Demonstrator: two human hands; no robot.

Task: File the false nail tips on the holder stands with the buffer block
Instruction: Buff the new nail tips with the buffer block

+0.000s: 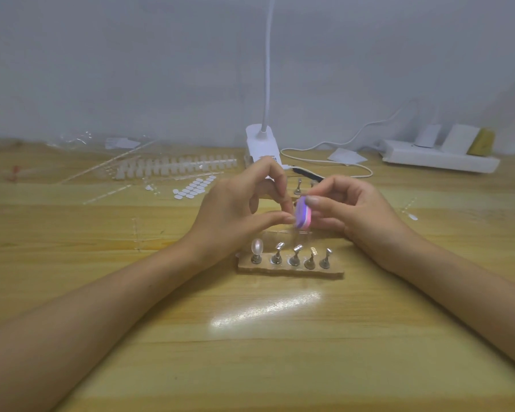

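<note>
readable text: nothing legible, honestly
lamp base sticker (268, 158): has some dark print on it but it's way too blurry and small to read

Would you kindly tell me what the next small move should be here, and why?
Probably a short stroke of the buffer block across the small piece that the left hand pinches; what it is cannot be made out. The right hand grips the block right at the left fingertips, just beyond the holder stands, whose leftmost plainly carries a nail tip.
</note>
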